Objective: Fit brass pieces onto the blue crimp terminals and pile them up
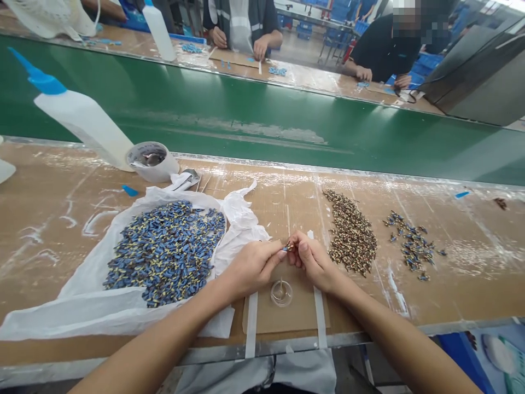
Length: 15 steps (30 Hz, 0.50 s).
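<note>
Bench inventory, left to right: one white squeeze bottle (pixel 77 123) with a blue nozzle, lying tilted on the far side of the tan surface (pixel 61 180), its tip toward the green conveyor belt (pixel 262 126); one white tape roll (pixel 152 162) beside its base; one white plastic bag (pixel 123 312), spread flat and crumpled, carrying a loose heap of blue-and-yellow parts (pixel 164 254). Centre: left hand (pixel 250 268) and right hand (pixel 314 261), both closed to a fingertip pinch, meeting on one small dark-and-blue part (pixel 290 247), held above a cardboard pad (pixel 287 312) fixed down with white tape strips (pixel 251 325); a clear round dish (pixel 281 292) sits on the pad, directly below the hands. Right of the hands: an unconfined heap of brown-and-cream parts (pixel 350 232), then a looser scatter of blue-and-brown parts (pixel 412 243). Across the belt, other people's hands (pixel 258 49) work at a matching bench. Risk notes: the pinched part is tiny, so a slipped grip could drop it into the brown-and-cream heap just beside the right hand, mixing stock. The left forearm (pixel 164 334) lies along the bag's edge; a tug on the plastic could spill the blue-and-yellow heap. With no walls around the heaps, a brushing wrist could spread them into one another.
</note>
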Each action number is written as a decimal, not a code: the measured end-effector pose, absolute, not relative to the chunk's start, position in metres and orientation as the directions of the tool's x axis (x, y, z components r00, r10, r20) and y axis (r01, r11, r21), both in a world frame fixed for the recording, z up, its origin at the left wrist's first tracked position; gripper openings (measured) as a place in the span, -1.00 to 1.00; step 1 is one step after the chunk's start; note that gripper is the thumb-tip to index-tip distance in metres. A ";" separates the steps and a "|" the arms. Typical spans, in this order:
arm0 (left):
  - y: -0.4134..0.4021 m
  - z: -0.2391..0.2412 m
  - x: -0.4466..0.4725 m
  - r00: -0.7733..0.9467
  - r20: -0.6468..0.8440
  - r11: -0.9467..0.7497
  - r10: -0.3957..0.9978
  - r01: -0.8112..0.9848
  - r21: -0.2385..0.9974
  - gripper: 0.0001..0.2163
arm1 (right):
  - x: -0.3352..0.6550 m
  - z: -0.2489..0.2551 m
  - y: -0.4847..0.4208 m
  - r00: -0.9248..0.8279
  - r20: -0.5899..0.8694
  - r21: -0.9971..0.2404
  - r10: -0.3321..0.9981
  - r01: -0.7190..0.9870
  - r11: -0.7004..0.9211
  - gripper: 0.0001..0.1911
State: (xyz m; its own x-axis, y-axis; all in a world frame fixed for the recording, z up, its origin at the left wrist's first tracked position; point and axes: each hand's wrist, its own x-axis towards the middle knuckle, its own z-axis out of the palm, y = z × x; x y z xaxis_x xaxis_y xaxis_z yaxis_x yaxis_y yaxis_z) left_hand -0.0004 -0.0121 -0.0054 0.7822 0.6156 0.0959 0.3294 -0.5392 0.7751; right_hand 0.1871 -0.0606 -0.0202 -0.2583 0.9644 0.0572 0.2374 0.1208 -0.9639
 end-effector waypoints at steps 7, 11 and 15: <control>-0.012 -0.006 -0.001 0.751 0.059 -0.555 0.658 0.430 0.712 -0.77 | 0.183 -0.014 -0.054 -0.259 0.022 -0.967 0.966 0.238 0.086 -0.78; -0.007 -0.009 -0.006 0.765 0.141 -0.649 0.629 0.416 0.637 -0.82 | 0.180 -0.013 -0.049 -0.246 0.073 -0.964 0.966 0.229 0.131 -0.79; 0.010 0.006 -0.022 0.702 0.322 -0.740 0.635 0.432 0.515 -0.80 | 0.204 -0.002 -0.035 -0.170 0.133 -0.912 0.976 0.365 0.188 -0.82</control>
State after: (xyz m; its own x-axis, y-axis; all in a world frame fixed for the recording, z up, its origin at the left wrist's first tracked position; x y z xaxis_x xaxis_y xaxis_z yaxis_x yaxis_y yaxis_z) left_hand -0.0216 0.0100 0.0057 0.7024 0.6349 0.3218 0.4325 -0.7398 0.5155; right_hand 0.2039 -0.0351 -0.0022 -0.1700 0.9764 0.1333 0.3653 0.1881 -0.9117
